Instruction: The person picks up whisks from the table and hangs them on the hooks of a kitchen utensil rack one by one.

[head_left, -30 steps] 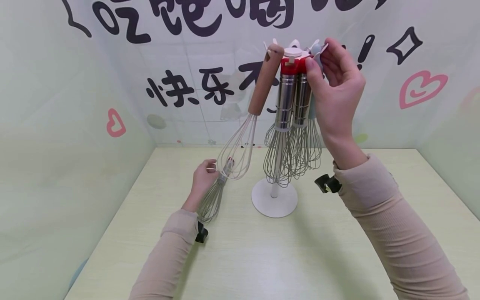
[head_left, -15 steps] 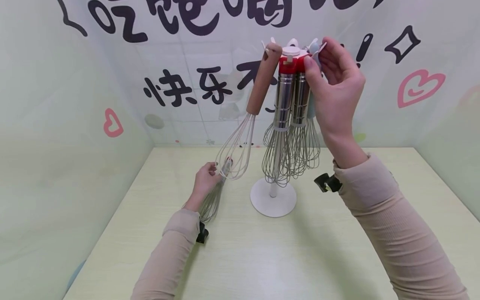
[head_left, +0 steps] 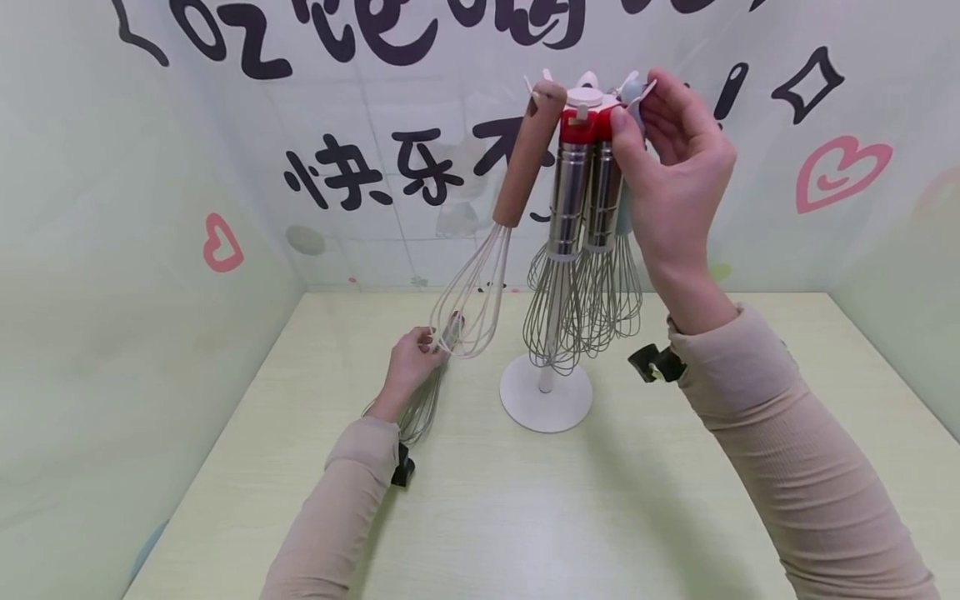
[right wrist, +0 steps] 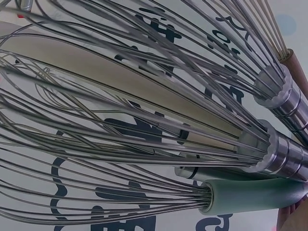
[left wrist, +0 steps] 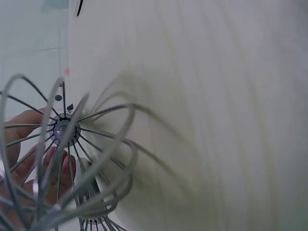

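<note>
At the left of the table, my left hand [head_left: 411, 365] grips a wire whisk [left wrist: 65, 130], its fingers partly hidden behind the wires in the left wrist view. A second whisk [left wrist: 94, 220] shows close beside it in that view. My right hand [head_left: 678, 171] is raised to the top of a white hanging stand [head_left: 546, 408]. Its thumb and fingers pinch the red top of a steel-handled whisk [head_left: 602, 204] at a hook. Next to that hangs another steel whisk with a red top [head_left: 567, 200]. A pale green-handled whisk [right wrist: 255, 196] hangs behind, partly covered.
A wooden-handled whisk [head_left: 527, 162] hangs tilted on the stand's left side, above the left hand. Behind the pale table [head_left: 525, 517] stands a printed backdrop [head_left: 450, 242] with black lettering and pink hearts.
My left hand has shifted slightly to the right, and wires now show on both sides of its wrist. The right hand keeps its place at the top of the stand.
</note>
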### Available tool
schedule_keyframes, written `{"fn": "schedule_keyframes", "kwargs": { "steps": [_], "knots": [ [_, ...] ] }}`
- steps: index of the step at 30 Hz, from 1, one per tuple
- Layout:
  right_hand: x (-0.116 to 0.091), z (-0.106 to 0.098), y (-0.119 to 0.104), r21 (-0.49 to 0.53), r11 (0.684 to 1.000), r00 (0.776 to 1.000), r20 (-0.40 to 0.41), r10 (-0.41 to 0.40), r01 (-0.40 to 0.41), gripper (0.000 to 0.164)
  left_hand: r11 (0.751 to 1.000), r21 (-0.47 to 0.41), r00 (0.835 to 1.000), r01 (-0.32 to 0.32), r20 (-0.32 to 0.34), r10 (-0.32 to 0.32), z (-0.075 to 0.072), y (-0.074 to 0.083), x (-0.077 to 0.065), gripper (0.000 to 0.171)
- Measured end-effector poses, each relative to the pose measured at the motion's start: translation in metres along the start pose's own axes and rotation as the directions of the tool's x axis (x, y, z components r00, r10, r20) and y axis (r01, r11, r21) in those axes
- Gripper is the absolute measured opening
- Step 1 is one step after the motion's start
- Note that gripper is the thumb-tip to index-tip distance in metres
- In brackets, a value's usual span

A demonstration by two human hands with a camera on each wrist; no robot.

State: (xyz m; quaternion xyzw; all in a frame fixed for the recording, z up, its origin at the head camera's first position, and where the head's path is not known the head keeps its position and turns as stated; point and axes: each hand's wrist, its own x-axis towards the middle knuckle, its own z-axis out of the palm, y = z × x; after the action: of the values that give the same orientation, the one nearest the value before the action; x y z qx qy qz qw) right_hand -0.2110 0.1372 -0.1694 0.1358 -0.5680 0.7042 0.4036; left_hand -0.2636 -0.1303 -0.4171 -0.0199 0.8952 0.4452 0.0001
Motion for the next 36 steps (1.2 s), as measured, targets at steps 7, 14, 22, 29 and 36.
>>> {"fn": "schedule_keyframes", "kwargs": {
  "steps": [7, 14, 22, 29, 36],
  "knots": [
    [0.0007, -0.0012, -0.0012, -0.017, 1.000, 1.000, -0.009, 0.001, -0.001, 0.039, 1.000, 0.027, 0.999, 0.003, 0.036, -0.004, -0.0008, -0.0006, 0.0009, 0.054],
    [0.0017, -0.0007, -0.0026, -0.019, 1.000, 1.000, -0.014, 0.001, -0.001, 0.038, 0.999, 0.046, 0.999, 0.007, 0.050, -0.009, 0.0013, -0.0015, 0.0025, 0.056],
    [0.0032, -0.0025, -0.0019, -0.010, 1.000, 1.000, -0.015, 0.001, -0.001, 0.037, 0.999, 0.049, 0.997, 0.017, 0.069, -0.021, -0.0014, 0.0022, -0.0007, 0.058],
    [0.0038, -0.0038, -0.0005, -0.003, 1.000, 1.000, -0.011, -0.004, 0.004, 0.037, 0.999, 0.034, 0.996, 0.029, 0.078, -0.031, -0.0006, 0.0009, -0.0016, 0.057],
    [0.0048, -0.0055, 0.0025, 0.017, 1.000, 1.000, -0.003, -0.014, 0.014, 0.035, 0.999, 0.023, 0.997, 0.026, 0.072, -0.028, 0.0020, -0.0025, -0.0001, 0.053]
  ]
}}
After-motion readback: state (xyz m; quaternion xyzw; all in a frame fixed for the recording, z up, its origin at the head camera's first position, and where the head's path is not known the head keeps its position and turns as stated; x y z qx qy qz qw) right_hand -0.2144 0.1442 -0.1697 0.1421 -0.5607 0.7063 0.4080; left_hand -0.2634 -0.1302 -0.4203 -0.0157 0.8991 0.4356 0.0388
